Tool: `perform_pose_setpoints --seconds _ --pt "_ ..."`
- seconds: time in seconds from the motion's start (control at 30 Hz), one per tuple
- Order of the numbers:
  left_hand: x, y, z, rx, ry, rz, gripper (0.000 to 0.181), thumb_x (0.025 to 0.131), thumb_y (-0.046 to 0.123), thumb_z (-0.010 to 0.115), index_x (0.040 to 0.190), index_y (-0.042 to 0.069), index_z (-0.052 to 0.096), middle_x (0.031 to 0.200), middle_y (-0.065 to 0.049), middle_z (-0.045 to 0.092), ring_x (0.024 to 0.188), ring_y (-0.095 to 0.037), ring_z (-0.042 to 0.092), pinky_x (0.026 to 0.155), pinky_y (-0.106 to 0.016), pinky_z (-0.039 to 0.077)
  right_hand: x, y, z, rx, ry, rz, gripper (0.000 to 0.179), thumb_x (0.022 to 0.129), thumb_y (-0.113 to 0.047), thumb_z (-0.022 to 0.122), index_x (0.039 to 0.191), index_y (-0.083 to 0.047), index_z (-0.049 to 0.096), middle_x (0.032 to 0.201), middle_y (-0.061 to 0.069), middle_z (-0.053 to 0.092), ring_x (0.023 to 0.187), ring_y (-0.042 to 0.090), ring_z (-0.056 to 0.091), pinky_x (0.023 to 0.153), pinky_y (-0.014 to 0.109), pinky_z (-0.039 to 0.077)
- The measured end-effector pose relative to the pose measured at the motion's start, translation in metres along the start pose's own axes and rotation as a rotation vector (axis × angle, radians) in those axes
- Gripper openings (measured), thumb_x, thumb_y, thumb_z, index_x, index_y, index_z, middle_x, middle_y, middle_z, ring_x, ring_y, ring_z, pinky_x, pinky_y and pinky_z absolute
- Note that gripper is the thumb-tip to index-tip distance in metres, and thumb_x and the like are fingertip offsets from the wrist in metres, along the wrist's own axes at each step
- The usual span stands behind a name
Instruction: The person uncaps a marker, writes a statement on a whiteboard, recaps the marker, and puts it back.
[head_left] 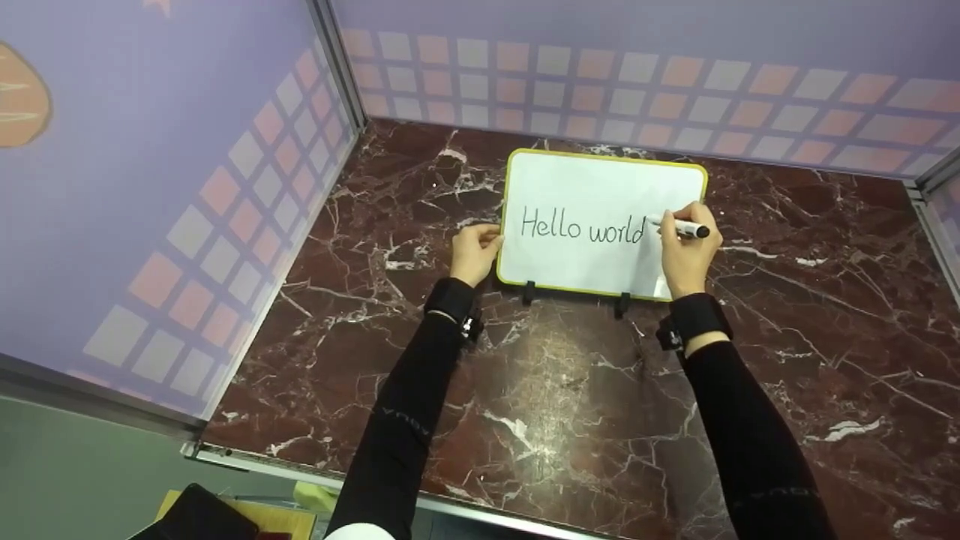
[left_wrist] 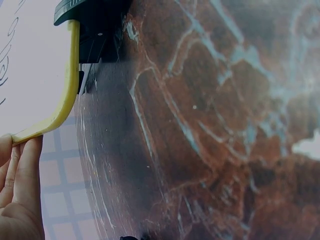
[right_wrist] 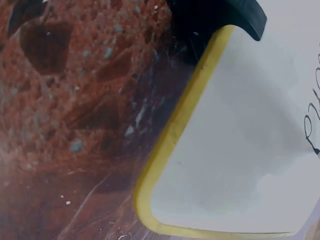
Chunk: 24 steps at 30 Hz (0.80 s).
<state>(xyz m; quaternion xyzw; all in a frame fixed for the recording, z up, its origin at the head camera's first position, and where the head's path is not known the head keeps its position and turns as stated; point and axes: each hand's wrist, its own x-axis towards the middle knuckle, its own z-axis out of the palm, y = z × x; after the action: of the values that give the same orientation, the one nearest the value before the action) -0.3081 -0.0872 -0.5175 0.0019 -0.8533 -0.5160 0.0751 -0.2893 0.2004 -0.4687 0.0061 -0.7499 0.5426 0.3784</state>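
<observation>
A yellow-rimmed whiteboard leans on a stand whose black clips hook over its lower edge. Black handwriting on it reads "Hello world". My left hand pinches the board's left rim; the left wrist view shows the fingers at the yellow edge. With my right hand I grip a white marker with a black end, its tip at the board right beside the last letter "d". In the right wrist view the whiteboard's lower right corner fills much of the picture, and the marker's grip is out of sight.
The board stands on a dark red marbled table. Purple panels with pink and white squares rise behind it and on the left. Below the table's front left edge are a yellow surface and a black object.
</observation>
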Motion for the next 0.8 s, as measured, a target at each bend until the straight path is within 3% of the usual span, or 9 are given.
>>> perform_pose_setpoints --seconds 0.53,0.8 --pt "0.001 0.0 0.0 0.001 0.002 0.003 0.023 0.094 0.007 0.066 0.113 -0.004 0.071 0.108 -0.02 0.074 0.1 -0.029 0.072 0.09 -0.032 0.058 -0.012 0.001 -0.009 0.031 -0.035 -0.015 0.023 0.082 0.014 0.056 0.062 0.011 0.045 0.062 0.0 0.051 0.056 0.002 0.045 0.054 0.014 0.031" --pt "0.0 -0.001 0.0 0.005 -0.005 0.004 0.024 0.094 0.007 0.066 0.114 -0.005 0.071 0.108 -0.02 0.073 0.1 -0.03 0.072 0.089 -0.032 0.058 -0.012 0.002 -0.011 0.029 -0.007 -0.028 0.022 0.082 0.015 0.056 0.063 0.013 0.045 0.062 -0.007 0.051 0.055 -0.001 0.046 0.053 0.012 0.033"
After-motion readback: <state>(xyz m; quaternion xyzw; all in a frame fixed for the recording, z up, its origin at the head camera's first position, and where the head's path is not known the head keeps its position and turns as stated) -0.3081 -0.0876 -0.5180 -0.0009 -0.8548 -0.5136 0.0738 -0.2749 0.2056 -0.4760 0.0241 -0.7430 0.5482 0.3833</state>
